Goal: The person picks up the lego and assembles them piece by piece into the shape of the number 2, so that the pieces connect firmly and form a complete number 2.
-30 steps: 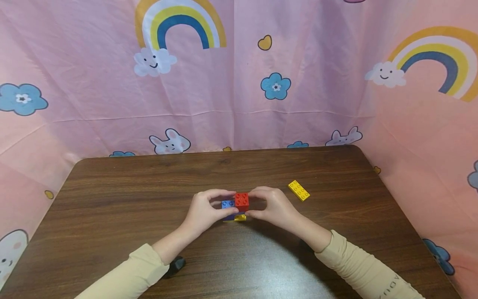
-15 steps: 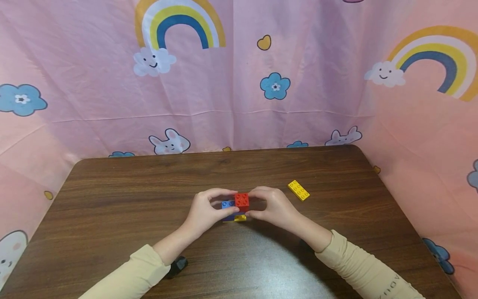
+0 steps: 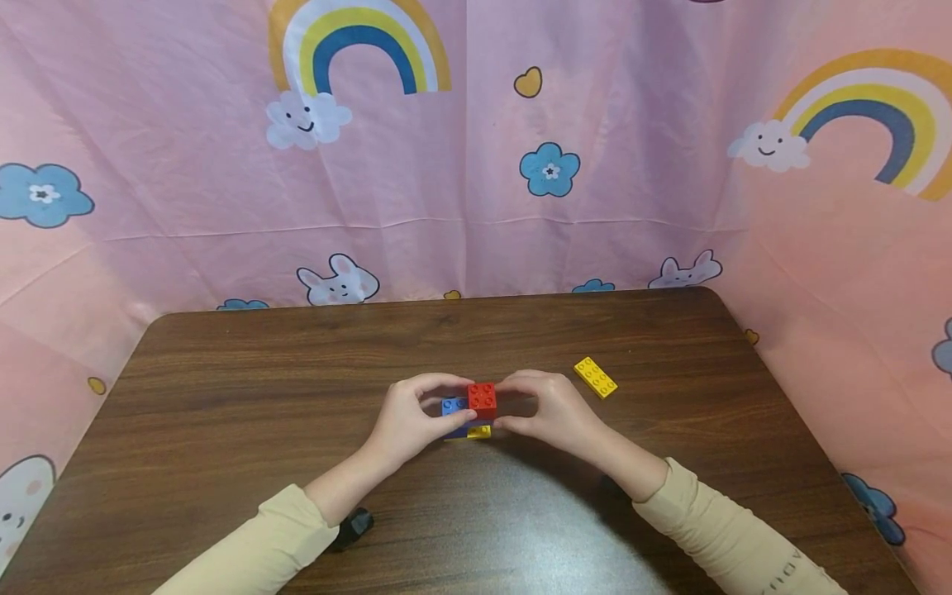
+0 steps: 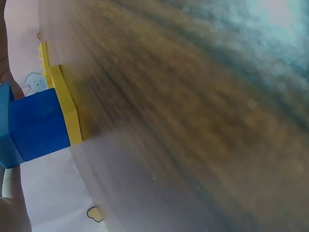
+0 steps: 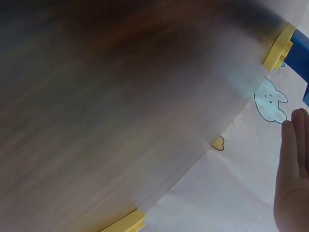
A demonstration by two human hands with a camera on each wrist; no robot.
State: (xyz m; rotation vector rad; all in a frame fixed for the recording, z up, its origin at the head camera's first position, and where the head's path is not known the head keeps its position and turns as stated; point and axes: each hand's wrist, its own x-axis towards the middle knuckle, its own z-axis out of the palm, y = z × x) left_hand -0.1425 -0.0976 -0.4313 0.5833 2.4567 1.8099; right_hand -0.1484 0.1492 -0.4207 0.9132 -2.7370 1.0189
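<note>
A red toy building brick (image 3: 482, 401) sits on top of a stack of blue bricks (image 3: 454, 405) standing on a yellow plate brick (image 3: 479, 432). My left hand (image 3: 411, 416) pinches the red brick, with the thumb at its front and a finger at its back. My right hand (image 3: 549, 411) is at the right side of the stack, fingertips close to the red brick. In the left wrist view, a dark blue brick (image 4: 39, 124) rests on the yellow base; the red brick is out of that view. Nearly straight fingers (image 5: 289, 150) appear in the right wrist view.
A second yellow plate brick (image 3: 596, 378) lies on the brown table (image 3: 335, 347), behind my right hand. A small black object (image 3: 353, 527) is partly hidden by my left sleeve. A pink patterned curtain (image 3: 476, 190) hangs behind the table.
My right hand has shifted slightly to the right, its thumb drawing back from the stack. My left hand and the bricks stay almost in place.
</note>
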